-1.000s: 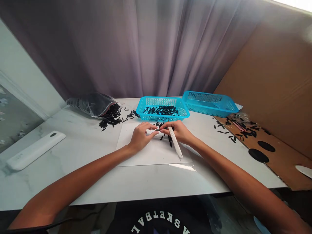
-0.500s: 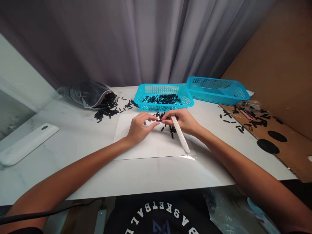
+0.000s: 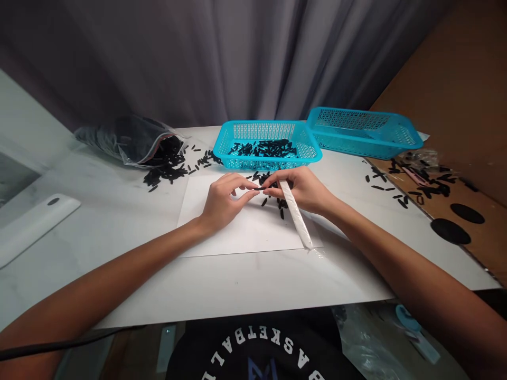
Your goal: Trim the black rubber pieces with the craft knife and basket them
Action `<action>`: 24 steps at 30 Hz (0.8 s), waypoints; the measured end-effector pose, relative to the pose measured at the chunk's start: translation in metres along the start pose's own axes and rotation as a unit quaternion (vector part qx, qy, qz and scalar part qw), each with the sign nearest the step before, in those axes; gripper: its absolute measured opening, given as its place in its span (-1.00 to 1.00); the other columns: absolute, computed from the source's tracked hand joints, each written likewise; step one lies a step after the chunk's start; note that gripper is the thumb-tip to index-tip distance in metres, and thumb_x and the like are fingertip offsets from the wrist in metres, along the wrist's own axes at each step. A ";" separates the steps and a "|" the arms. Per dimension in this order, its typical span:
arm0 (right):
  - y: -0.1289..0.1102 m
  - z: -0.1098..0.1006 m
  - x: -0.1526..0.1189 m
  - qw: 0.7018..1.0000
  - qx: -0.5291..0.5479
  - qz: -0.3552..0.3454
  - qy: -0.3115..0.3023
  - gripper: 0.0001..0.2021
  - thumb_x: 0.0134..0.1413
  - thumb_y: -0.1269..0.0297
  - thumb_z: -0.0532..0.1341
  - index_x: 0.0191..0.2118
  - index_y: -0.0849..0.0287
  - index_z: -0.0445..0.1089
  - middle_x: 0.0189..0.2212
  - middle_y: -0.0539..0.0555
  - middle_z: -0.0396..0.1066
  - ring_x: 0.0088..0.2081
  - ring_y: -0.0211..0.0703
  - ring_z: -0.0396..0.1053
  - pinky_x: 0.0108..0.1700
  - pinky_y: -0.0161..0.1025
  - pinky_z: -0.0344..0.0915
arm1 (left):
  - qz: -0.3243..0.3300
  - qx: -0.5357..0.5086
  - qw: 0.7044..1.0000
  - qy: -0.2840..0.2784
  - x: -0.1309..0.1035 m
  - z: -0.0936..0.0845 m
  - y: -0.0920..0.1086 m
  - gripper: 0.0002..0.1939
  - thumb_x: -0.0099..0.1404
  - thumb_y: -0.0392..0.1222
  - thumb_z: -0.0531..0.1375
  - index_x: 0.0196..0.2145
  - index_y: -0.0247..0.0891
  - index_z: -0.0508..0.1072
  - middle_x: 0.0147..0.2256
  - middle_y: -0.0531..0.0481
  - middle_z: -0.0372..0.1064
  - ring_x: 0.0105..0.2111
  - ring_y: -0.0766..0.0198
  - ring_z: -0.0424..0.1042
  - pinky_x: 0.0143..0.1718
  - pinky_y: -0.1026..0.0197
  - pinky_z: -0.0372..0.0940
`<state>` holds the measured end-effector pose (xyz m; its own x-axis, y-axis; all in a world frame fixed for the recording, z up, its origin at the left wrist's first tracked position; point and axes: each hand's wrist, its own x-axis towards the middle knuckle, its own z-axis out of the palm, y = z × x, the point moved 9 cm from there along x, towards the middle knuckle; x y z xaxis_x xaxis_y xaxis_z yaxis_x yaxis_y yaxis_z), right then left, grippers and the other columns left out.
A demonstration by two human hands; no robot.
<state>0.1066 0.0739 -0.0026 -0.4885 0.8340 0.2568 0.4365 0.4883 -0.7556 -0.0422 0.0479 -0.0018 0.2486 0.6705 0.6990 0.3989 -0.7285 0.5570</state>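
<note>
Over a white sheet [image 3: 222,237], my left hand [image 3: 224,199] pinches one end of a small black oblong piece [image 3: 259,189] between thumb and fingertips. The other end meets the fingertips of my right hand [image 3: 304,190], which is closed too. A white flat stick in clear plastic wrap [image 3: 296,215] is also held in my right hand, its lower end slanting down toward the sheet's front edge. Several loose black pieces [image 3: 282,206] lie under and behind the right hand. Just behind stands a blue basket [image 3: 233,162] with many similar black pieces inside.
A second blue basket [image 3: 356,149] stands at back right. A clear zip bag [image 3: 127,142] spills black pieces at back left. More black pieces and two black discs [image 3: 450,231] lie at right on brown board. A white elongated device [image 3: 39,224] is at left.
My view has shifted slightly, so the baskets appear higher and larger. The black piece has turned: pale spots showed on it before, and now it looks plain black. Both hands still hold it.
</note>
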 end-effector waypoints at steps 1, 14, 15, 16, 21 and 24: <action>0.000 -0.001 0.000 1.000 0.001 -0.001 0.001 -0.72 0.08 0.08 0.37 -0.31 0.26 0.59 -0.52 0.01 0.45 -0.49 -0.26 0.26 -0.34 -0.25 0.17 | -0.004 0.000 1.000 0.000 0.000 0.000 0.000 -0.94 0.25 -0.22 0.39 -0.30 -0.22 0.62 -0.34 -0.01 0.60 -0.34 0.29 0.48 -0.44 0.26 0.26; 0.003 -0.003 -0.002 1.000 0.011 0.020 -0.001 -0.75 0.07 0.10 0.39 -0.35 0.23 0.58 -0.56 -0.04 0.37 -0.50 -0.27 0.22 -0.36 -0.25 0.13 | -0.026 -0.020 0.999 -0.010 0.000 0.002 -0.003 -0.95 0.29 -0.21 0.36 -0.31 -0.23 0.61 -0.34 0.00 0.60 -0.34 0.29 0.48 -0.44 0.26 0.26; 0.003 -0.002 -0.002 1.000 0.015 0.022 -0.004 -0.75 0.06 0.10 0.40 -0.35 0.23 0.58 -0.56 -0.04 0.36 -0.49 -0.27 0.22 -0.36 -0.24 0.13 | -0.026 -0.020 0.999 -0.010 0.000 0.002 -0.003 -0.95 0.29 -0.21 0.36 -0.32 -0.23 0.61 -0.35 0.00 0.60 -0.35 0.30 0.47 -0.44 0.25 0.26; 0.003 -0.002 -0.002 0.999 0.020 0.025 -0.006 -0.75 0.05 0.10 0.40 -0.35 0.22 0.58 -0.56 -0.04 0.36 -0.49 -0.27 0.21 -0.35 -0.24 0.12 | -0.025 -0.020 0.999 -0.010 0.001 0.002 -0.003 -0.95 0.29 -0.21 0.36 -0.32 -0.22 0.61 -0.35 0.01 0.60 -0.35 0.30 0.47 -0.44 0.25 0.26; 0.003 -0.001 -0.002 0.998 0.040 0.041 -0.017 -0.73 0.03 0.09 0.41 -0.35 0.25 0.58 -0.56 -0.03 0.37 -0.48 -0.26 0.21 -0.37 -0.24 0.11 | -0.031 -0.025 0.999 -0.009 0.000 0.002 -0.004 -0.94 0.28 -0.22 0.37 -0.33 -0.23 0.61 -0.34 0.00 0.60 -0.35 0.30 0.48 -0.43 0.25 0.26; 0.001 -0.002 -0.002 0.998 0.050 0.044 -0.018 -0.72 0.02 0.09 0.42 -0.37 0.25 0.58 -0.55 -0.03 0.37 -0.48 -0.27 0.20 -0.37 -0.24 0.11 | -0.034 -0.030 0.999 -0.010 0.000 0.002 -0.003 -0.93 0.29 -0.20 0.37 -0.34 -0.23 0.61 -0.35 0.00 0.60 -0.35 0.30 0.48 -0.43 0.25 0.26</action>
<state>0.1093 0.0733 -0.0030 -0.4800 0.8613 0.1665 0.4022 0.3847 -0.8308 -0.0419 0.0500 -0.0044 0.2399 0.7209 0.6502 0.3623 -0.6879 0.6289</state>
